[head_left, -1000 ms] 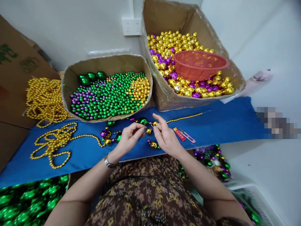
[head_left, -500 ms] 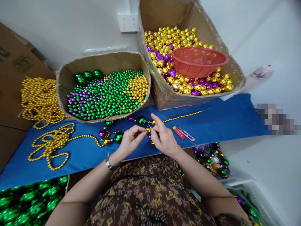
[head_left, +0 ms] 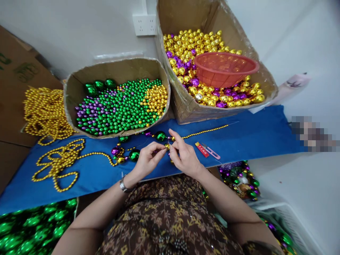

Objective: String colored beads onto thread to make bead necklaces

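Observation:
My left hand (head_left: 147, 159) and my right hand (head_left: 184, 156) meet fingertip to fingertip over the blue cloth (head_left: 239, 140), both pinched on a thin thread with a small gold bead (head_left: 167, 145) between them. The bead string (head_left: 124, 153) of green, purple and gold balls trails left from my left hand. A line of small gold beads (head_left: 207, 131) runs right from my right hand. A green ball (head_left: 160, 136) lies just beyond my fingers.
A cardboard box (head_left: 71, 92) of green, purple and gold beads stands behind my hands. A bigger box (head_left: 191, 109) of gold balls holds a red basket (head_left: 224, 67). Red and pink snips (head_left: 208, 150) lie to the right. Gold bead strands (head_left: 57, 159) coil at left.
My two hands came closer together until the fingertips met, hiding the gold balls that lay under my right hand. The view shifted slightly downward and left.

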`<action>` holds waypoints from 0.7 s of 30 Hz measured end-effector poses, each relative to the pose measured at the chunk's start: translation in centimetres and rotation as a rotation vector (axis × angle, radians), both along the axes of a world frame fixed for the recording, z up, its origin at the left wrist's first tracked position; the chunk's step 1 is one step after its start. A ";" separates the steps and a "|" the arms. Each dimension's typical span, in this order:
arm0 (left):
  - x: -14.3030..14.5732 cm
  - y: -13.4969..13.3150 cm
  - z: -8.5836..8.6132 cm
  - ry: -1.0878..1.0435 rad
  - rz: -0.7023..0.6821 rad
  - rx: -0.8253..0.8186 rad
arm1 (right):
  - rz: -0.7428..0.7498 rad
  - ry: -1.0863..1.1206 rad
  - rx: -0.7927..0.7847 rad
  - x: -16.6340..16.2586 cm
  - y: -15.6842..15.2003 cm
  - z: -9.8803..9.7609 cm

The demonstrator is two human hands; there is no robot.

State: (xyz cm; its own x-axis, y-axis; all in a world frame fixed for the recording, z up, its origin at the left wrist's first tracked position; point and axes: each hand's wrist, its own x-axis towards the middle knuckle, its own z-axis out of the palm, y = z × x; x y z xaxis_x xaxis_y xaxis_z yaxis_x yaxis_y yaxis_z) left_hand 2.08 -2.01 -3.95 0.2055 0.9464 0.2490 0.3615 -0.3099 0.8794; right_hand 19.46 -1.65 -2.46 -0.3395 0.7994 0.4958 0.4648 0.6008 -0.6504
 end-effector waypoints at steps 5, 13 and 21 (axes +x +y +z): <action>0.0 0.1 -0.1 -0.004 -0.001 0.003 | 0.003 -0.010 0.010 0.0 0.0 0.1; 0.0 0.0 -0.3 0.023 -0.005 0.049 | 0.005 -0.027 0.013 0.1 0.0 -0.1; -0.1 -0.1 -0.6 0.083 -0.017 0.150 | 0.004 -0.032 0.011 0.2 0.2 -0.2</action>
State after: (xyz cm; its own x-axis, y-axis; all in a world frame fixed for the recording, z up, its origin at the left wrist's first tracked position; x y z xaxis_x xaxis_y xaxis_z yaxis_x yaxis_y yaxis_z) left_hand 2.01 -2.07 -4.59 0.2466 0.8961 0.3690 0.4249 -0.4422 0.7899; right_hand 19.66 -1.47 -2.67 -0.3583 0.7925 0.4935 0.4831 0.6097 -0.6284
